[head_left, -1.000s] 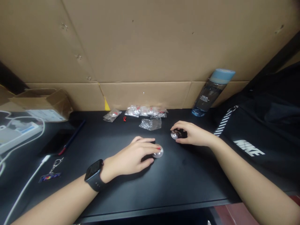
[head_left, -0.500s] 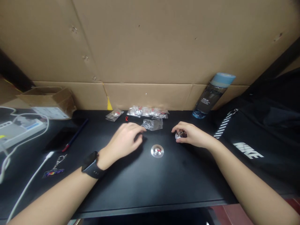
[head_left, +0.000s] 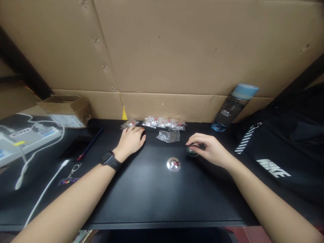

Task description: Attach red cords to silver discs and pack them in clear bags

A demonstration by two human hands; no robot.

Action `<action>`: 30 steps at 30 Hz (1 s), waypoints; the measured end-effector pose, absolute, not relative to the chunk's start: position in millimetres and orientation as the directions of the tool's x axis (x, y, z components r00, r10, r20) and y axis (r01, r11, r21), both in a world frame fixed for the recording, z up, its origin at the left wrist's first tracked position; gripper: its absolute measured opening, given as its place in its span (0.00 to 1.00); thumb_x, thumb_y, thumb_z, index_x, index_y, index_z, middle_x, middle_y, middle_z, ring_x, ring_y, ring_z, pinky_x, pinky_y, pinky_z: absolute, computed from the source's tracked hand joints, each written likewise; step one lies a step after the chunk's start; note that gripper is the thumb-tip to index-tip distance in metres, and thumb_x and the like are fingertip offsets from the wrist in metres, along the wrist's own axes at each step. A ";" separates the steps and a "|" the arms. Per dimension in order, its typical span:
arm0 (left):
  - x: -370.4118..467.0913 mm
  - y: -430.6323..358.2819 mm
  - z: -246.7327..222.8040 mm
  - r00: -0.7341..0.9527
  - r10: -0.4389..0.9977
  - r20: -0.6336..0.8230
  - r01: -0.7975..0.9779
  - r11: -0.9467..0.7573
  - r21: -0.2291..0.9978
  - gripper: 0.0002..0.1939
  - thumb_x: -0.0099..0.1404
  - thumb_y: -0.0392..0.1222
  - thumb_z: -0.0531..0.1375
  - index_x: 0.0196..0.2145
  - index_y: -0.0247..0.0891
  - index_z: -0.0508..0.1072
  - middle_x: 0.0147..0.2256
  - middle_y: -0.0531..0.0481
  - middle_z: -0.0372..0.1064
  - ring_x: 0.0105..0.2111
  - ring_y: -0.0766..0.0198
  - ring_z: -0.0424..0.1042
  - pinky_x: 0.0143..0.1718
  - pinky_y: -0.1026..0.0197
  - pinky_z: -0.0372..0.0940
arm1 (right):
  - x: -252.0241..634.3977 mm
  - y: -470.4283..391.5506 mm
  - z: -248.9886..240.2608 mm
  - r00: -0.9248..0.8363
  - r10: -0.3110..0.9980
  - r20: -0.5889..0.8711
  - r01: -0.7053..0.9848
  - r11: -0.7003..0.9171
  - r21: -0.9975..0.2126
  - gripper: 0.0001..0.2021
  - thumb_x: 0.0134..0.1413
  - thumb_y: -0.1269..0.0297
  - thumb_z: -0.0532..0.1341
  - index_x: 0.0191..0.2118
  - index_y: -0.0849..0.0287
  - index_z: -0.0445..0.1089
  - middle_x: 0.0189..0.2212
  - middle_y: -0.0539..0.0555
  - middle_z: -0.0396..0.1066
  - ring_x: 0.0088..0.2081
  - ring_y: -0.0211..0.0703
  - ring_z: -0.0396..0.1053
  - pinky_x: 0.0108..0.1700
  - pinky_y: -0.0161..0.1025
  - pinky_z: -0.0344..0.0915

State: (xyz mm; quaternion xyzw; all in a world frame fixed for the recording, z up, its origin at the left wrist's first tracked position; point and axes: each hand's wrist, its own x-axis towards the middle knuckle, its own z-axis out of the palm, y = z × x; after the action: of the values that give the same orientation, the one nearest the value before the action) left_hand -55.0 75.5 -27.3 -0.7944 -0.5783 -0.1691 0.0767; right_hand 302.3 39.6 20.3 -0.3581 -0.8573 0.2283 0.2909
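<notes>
My right hand point(head_left: 209, 148) grips a small round metal piece point(head_left: 191, 152) between thumb and fingers, low over the black table; the fingers partly cover it. My left hand point(head_left: 131, 140) is at the back of the table, palm down, with thumb and fingers apart. Its fingertips are at a tiny red piece point(head_left: 143, 127), beside a clear packet point(head_left: 131, 123) with a metal disc inside. Between my hands lies a shiny metal disc point(head_left: 173, 164) with a raised middle and a red mark. An opened clear plastic wrapper point(head_left: 168, 136) lies behind it.
Several wrapped discs point(head_left: 163, 123) lie along the cardboard wall point(head_left: 162, 60). A blue-capped bottle point(head_left: 234, 108) leans at the back right, beside a black bag point(head_left: 275, 152). On the left are a cardboard box point(head_left: 68, 109), power strip point(head_left: 27, 138), phone point(head_left: 81, 143), white cable and keychain point(head_left: 69, 179).
My left hand has moved back and left to the tiny red piece. My right hand still holds the round metal piece, now tilted differently. The whole view has shifted slightly.
</notes>
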 end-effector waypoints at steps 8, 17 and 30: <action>-51.8 68.7 -13.6 0.323 0.843 0.430 0.905 -0.408 0.120 0.09 0.67 0.36 0.60 0.35 0.41 0.81 0.39 0.46 0.81 0.43 0.48 0.76 0.46 0.48 0.63 | 281.9 23.3 18.3 -0.628 0.666 0.403 0.404 0.721 -0.563 0.07 0.67 0.70 0.61 0.45 0.54 0.76 0.43 0.55 0.76 0.43 0.44 0.75 0.46 0.42 0.73; -42.3 64.8 -18.4 0.296 0.838 0.459 0.802 -0.479 0.357 0.05 0.68 0.40 0.65 0.42 0.44 0.79 0.38 0.53 0.82 0.41 0.56 0.79 0.48 0.54 0.66 | 284.2 24.9 13.4 -0.643 0.654 0.398 0.472 0.749 -0.465 0.11 0.67 0.72 0.60 0.47 0.54 0.79 0.43 0.53 0.80 0.46 0.45 0.77 0.51 0.45 0.74; -37.8 64.1 -17.8 0.298 0.840 0.454 0.802 -0.478 0.359 0.07 0.70 0.43 0.63 0.40 0.45 0.82 0.39 0.52 0.83 0.42 0.56 0.79 0.50 0.51 0.66 | 287.4 21.8 14.3 -0.694 0.637 0.335 0.402 0.729 -0.554 0.13 0.57 0.64 0.70 0.49 0.50 0.79 0.54 0.54 0.78 0.53 0.50 0.78 0.58 0.47 0.74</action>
State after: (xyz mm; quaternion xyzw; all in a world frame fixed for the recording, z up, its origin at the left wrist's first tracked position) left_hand -37.8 64.1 -17.8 -0.8049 -0.5097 -0.3022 -0.0314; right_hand 287.4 21.8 14.3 -0.2912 -0.8923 0.2254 0.2611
